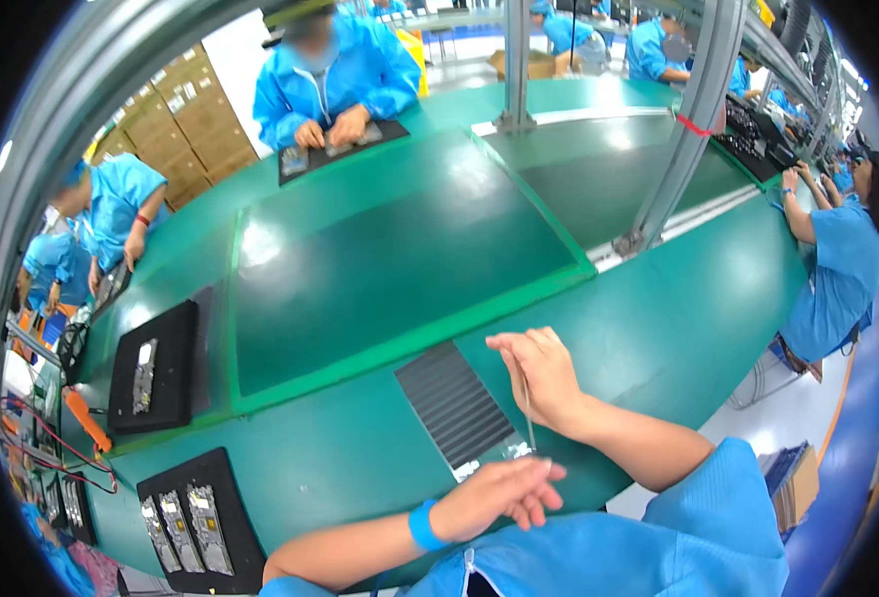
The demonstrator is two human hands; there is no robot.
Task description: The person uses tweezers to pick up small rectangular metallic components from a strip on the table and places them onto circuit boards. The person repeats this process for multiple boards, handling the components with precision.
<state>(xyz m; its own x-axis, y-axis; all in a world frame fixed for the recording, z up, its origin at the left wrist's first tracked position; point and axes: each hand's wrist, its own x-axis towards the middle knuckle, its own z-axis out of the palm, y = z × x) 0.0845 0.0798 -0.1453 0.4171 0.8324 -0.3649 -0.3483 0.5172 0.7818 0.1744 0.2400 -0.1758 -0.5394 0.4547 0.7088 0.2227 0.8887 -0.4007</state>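
Observation:
My right hand (541, 376) is closed round a slim pair of tweezers (530, 420), which points down toward my body. Under and left of it, a dark grey sheet with ribbed strips (454, 406) lies on the green table. Small whitish pieces (519, 451) sit along the sheet's near end, too small to make out. My left hand (504, 493), with a blue band at the wrist, hovers just nearer to me than that end. Its fingers are loosely bent and apart, with nothing seen in them.
At the lower left, a black foam tray (243, 497) carries several circuit boards. Farther up, another black foam pad (176, 333) bears one board. A green-edged conveyor belt (399, 259) runs beyond, with a metal post (673, 149) at right. Co-workers in blue sit around the table.

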